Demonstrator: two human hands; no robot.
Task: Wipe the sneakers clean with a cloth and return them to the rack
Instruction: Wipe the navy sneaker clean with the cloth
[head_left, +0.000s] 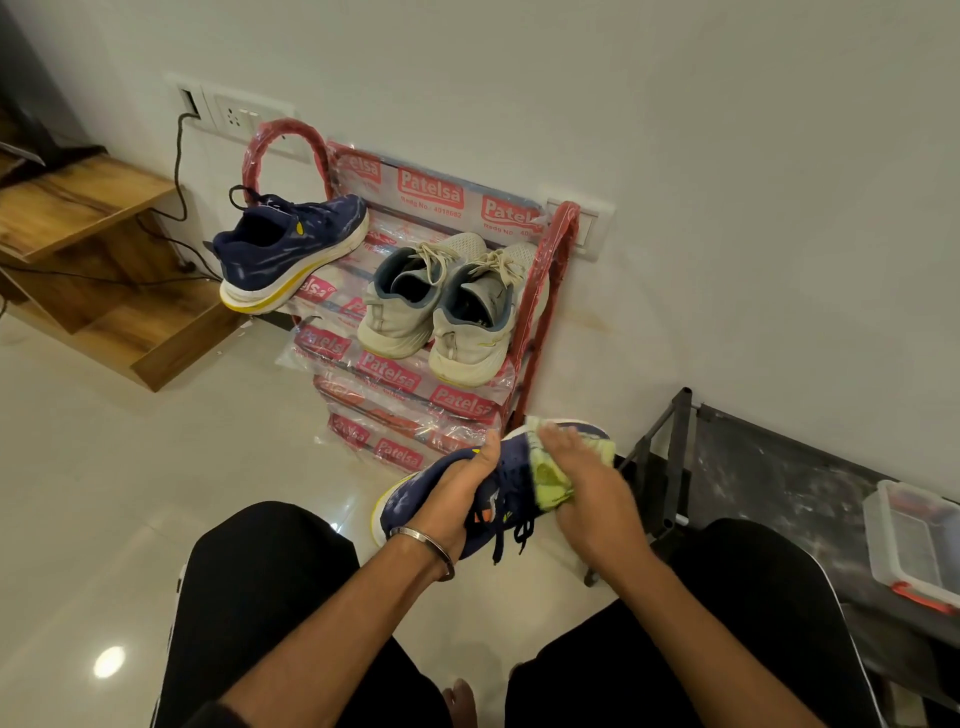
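Navy sneaker in hand (498, 493): held low over the floor, just in front of the red rack (545, 291).
Left hand (457, 499): grips that sneaker around its heel end, steadying it.
Right hand (587, 493): fingers curled on the green cloth (550, 480), pressing it against the upper.
Progress: mid-wipe on this one, I judge.
Done, likely: matching navy sneaker (291, 249) sits on the rack's upper shelf, beside the grey pair (447, 306).
Left: finish wiping, rack it; grey pair's status unclear.

Both hands forward between the knees: left hand (457, 499) gripping, right hand (587, 493) pressing.
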